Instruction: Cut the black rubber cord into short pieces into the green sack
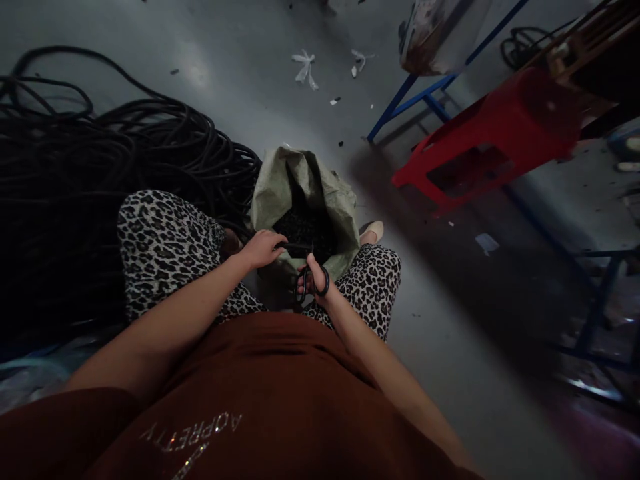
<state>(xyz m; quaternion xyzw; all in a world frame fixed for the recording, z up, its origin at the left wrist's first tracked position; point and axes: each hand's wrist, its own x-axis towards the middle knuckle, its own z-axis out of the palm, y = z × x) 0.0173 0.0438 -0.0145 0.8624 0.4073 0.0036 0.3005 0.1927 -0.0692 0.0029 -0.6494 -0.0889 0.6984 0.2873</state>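
Observation:
My left hand (265,249) is closed on a black rubber cord (295,246), whose end sticks out to the right over the mouth of a pale green woven sack (273,193). In my right hand (315,277) is a pair of scissors (325,283) with black loop handles. Their blades point up toward the cord, though the dark sack makes them hard to see. Many small black pieces (307,230) lie inside the sack, which stands open between my knees.
A big heap of black cord (200,147) covers the floor on the left. To the right, a red plastic stool (480,147) lies on its side near a blue metal frame (395,110). White plastic scraps (305,69) are scattered on the grey floor.

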